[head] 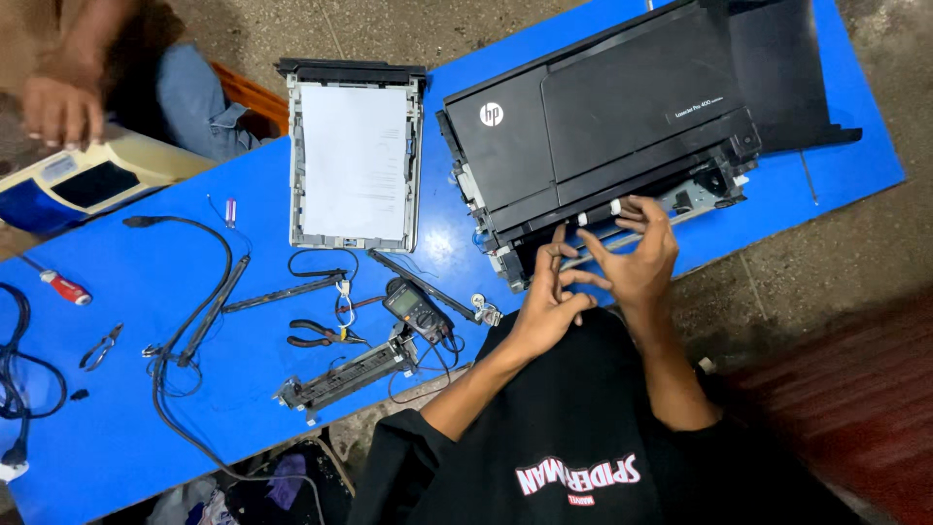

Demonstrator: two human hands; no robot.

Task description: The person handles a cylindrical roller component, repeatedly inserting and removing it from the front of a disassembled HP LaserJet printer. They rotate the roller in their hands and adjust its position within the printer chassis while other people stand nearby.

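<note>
- Screwdriver (pixel 60 286): red handle, on the blue table (pixel 126 437), far left of both hands.
- Paper tray (pixel 355 156): holds a white sheet; up and left of the hands.
- Pliers (pixel 321 337) and meter (pixel 415 306): just left of the left hand.
- Left hand (pixel 544 306): fingers spread, pointing up at the printer's open edge, gripping nothing.
- Right hand (pixel 637 253): fingers loosely spread, tips on the printer's roller bar; touching the left hand.
- Printer (pixel 603 126): black, directly above both hands.
</note>
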